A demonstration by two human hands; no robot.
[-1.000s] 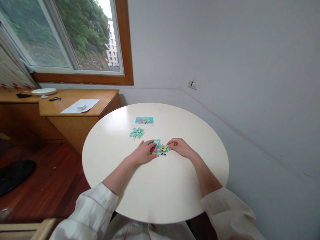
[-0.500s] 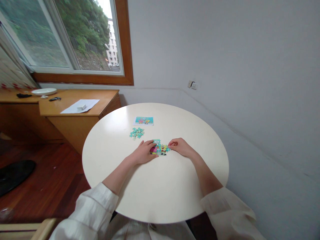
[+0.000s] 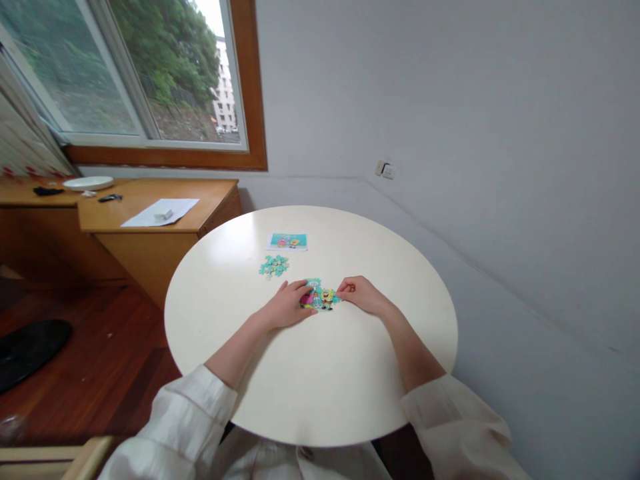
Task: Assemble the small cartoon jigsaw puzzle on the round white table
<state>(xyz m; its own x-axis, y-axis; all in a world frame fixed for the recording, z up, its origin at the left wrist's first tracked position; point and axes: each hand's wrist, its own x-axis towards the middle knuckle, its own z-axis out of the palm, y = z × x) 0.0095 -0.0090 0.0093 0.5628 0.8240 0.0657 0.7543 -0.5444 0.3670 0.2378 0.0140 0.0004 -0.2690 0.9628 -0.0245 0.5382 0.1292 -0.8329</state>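
Observation:
A partly joined jigsaw puzzle (image 3: 327,298) with cartoon figures, one of them yellow, lies flat on the white round table (image 3: 320,373). My left hand (image 3: 293,304) holds it from the left, fingers on its upper part and thumb by the lower edge, covering some of the picture. At the puzzle's right edge, my right hand (image 3: 361,293) is closed in a pinch on a small teal puzzle piece (image 3: 337,299), partly hidden by the fingertips. Whether that piece is locked into the others I cannot tell.
Loose teal puzzle pieces (image 3: 274,266) lie in a heap beyond my left hand. Behind them is a picture card (image 3: 289,241) with the cartoon scene. A wooden desk (image 3: 215,193) at the left bears a paper sheet (image 3: 145,215) and a white plate (image 3: 89,183).
My right fingertips have shifted very slightly at the puzzle's right edge. My left hand stays in place.

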